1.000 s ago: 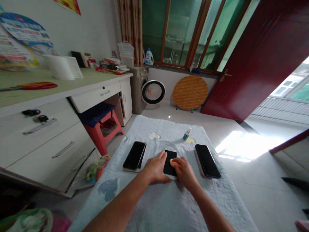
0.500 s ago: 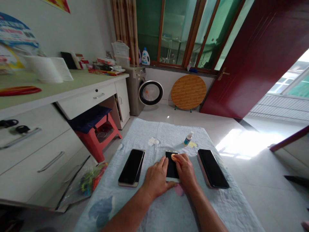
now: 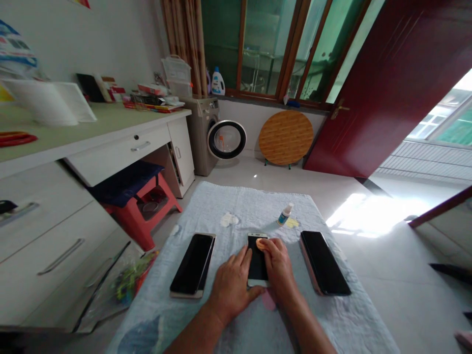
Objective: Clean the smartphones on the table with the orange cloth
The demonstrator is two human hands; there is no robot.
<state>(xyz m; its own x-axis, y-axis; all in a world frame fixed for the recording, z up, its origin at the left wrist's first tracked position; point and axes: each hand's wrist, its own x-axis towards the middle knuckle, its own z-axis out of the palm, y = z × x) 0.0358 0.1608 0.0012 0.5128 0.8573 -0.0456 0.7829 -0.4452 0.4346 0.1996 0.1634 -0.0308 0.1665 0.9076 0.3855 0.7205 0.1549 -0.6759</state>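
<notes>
A pale blue towel [image 3: 236, 211] covers the low surface in front of the person, wrinkled and spotted with darker patches near its close edge. Three phones lie on it in a row: a dark phone on the left [image 3: 193, 264], a white-framed middle phone [image 3: 257, 260] and a dark phone on the right [image 3: 323, 262]. The left hand [image 3: 231, 287] rests flat along the left edge of the middle phone, its grip loose, fingers spread, thumb under the phone's near end. The right hand [image 3: 279, 265] lies on that phone's right side, fingertips pressing a small orange pad [image 3: 261, 243] onto the top of the screen; its grip closed lightly about the pad. Farther back on the towel stand a small spray bottle [image 3: 285, 214], a yellow scrap [image 3: 292, 222] beside it, and white cotton wads [image 3: 227, 220]. To the left runs a white desk [image 3: 96, 147] with drawers, a red stool [image 3: 143, 201] tucked under it; a washing machine [image 3: 214, 135], a round wooden tabletop [image 3: 286, 137] leaning on the wall, windows and a dark red door [image 3: 387, 83] close the room. The hands hide the lower half of the middle phone, the desk's clutter is blurred, and coloured stuff on the floor by the drawers cannot be made out.
</notes>
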